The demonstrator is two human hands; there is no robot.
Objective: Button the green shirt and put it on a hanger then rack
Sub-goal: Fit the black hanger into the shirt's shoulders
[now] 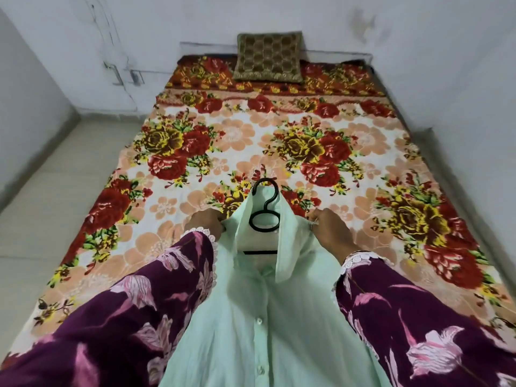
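The pale green shirt (262, 325) hangs in front of me over the near edge of the bed, its front placket closed with white buttons. A black hanger (264, 216) sits inside the collar, its hook sticking up above the neck. My left hand (206, 222) pinches the shirt's left shoulder. My right hand (331, 230) pinches the right shoulder beside the collar. Both hands hold the shirt up at shoulder level.
A bed with a floral blanket (265, 141) in red, yellow and peach fills the middle. A brown patterned cushion (269, 58) leans at the far end against the white wall. Tiled floor (42, 205) runs along the left side. No rack is in view.
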